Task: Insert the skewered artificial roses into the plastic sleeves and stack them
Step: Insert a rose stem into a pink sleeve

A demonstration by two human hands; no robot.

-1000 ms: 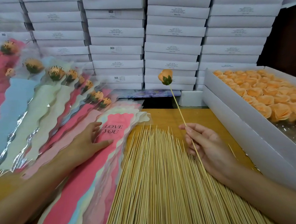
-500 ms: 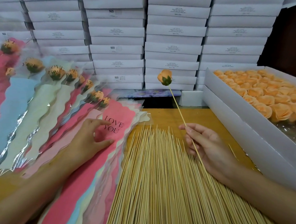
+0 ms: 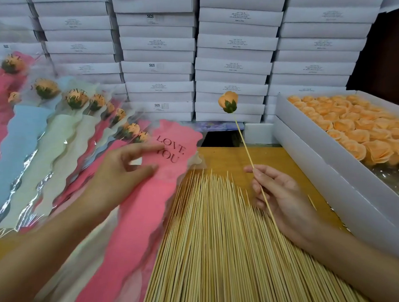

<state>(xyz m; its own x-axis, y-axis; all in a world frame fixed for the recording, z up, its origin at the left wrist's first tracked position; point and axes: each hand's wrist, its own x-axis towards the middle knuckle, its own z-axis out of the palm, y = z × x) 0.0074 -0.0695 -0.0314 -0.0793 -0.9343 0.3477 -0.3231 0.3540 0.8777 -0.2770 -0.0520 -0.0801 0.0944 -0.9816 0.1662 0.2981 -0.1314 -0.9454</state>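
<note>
my right hand (image 3: 282,199) is pinching a skewered rose (image 3: 228,101) over the loose skewers (image 3: 210,242); my left hand (image 3: 123,171), fingers seemingly curled, is gripping the pink sleeve (image 3: 171,152), flower box (image 3: 310,159) alongside.

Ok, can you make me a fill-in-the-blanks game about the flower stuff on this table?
1. The right hand holds a skewer with an ____ rose on top.
2. The left hand pinches the top pink sleeve, printed with the words "LOVE ____".
3. The big pile between the hands is bare bamboo ____.
4. The loose rose heads sit in a ____ box on the right.

Missing words: orange; YOU; skewers; white
</note>
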